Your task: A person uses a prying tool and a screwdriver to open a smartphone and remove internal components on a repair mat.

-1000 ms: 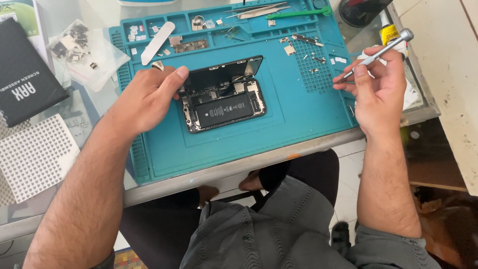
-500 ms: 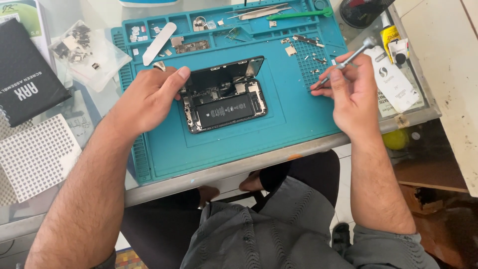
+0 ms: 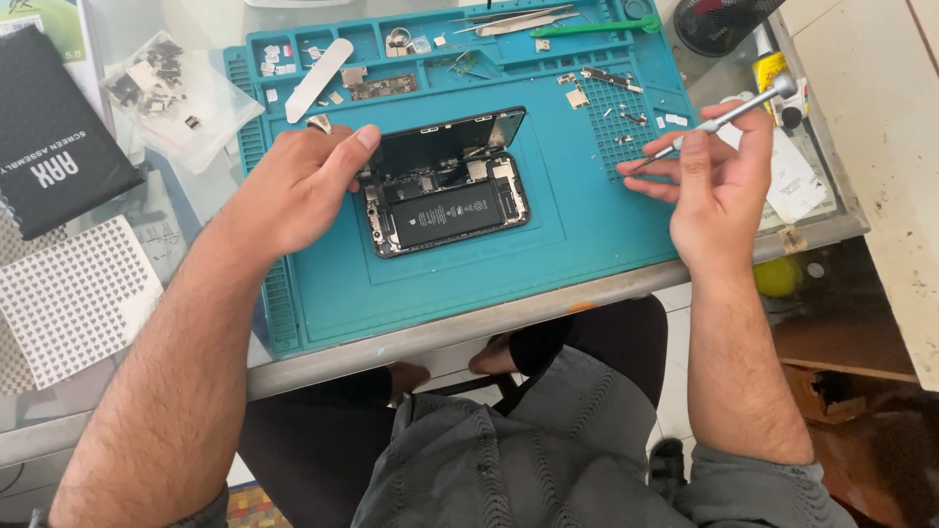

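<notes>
Mat trays (image 3: pixel 391 44): holding small metal parts (screws, brackets).
Left hand (image 3: pixel 293 191): I'm steadying the opened phone (image 3: pixel 445 200), fingers spread.
Right hand (image 3: pixel 714 186): I'm pinching a screwdriver (image 3: pixel 719 119).

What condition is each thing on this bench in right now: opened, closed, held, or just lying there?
Smartphone: opened, screen lifted and propped, battery exposed.
Left hand: resting on the phone's left edge, steadying it.
Right hand: closed around a screwdriver.
Screwdriver: held tilted, tip down near the small parts on the mat.
Blue repair mat: lying flat, tray slots holding small parts.
Plastic bag of parts: lying left of the mat.
</notes>
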